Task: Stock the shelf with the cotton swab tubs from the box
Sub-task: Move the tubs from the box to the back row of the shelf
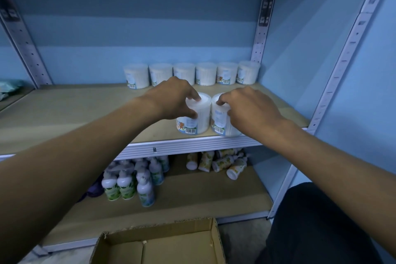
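Two white cotton swab tubs stand side by side at the front edge of the wooden shelf. My left hand grips the left tub from above, fingers on its lid and thumb on its side. My right hand grips the right tub the same way and hides much of it. A row of several matching tubs lines the back of the shelf against the blue wall. The open cardboard box lies on the floor below; what I see of its inside holds no tubs.
The lower shelf holds upright white bottles at left and several toppled bottles at right. Perforated metal uprights frame the shelf. My dark-clothed knee is at lower right. A packet lies at far left.
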### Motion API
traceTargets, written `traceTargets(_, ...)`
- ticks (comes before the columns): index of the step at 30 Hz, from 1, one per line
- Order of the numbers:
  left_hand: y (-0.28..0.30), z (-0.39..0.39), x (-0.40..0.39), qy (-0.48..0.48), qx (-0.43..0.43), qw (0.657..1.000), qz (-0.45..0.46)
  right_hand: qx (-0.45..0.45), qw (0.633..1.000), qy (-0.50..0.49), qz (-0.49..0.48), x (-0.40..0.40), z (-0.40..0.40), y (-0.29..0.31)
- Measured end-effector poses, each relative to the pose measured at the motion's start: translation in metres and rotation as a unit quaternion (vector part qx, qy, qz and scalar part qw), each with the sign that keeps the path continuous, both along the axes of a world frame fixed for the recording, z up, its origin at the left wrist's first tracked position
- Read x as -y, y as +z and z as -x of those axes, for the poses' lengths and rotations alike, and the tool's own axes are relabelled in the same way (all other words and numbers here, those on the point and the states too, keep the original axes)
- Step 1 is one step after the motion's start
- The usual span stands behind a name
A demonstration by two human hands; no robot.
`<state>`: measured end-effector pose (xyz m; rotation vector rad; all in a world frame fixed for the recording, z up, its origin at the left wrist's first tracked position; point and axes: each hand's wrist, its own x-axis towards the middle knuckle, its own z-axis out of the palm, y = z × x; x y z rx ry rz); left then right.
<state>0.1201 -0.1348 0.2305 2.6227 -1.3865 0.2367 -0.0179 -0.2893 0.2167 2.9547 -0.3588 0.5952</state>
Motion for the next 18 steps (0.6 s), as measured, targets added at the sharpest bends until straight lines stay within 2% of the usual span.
traceTargets(8, 0.004, -0.004, 0.052, -0.009, 0.0, 1.0, -0.008, -0.017, 1.0, -0.02, 0.01, 0.043, -0.009, 0.002)
traceTargets(18, 0.002, -0.023, 0.129, -0.024, -0.001, 1.0, 0.006, -0.042, 0.998, -0.04, -0.032, 0.129, -0.033, 0.007)
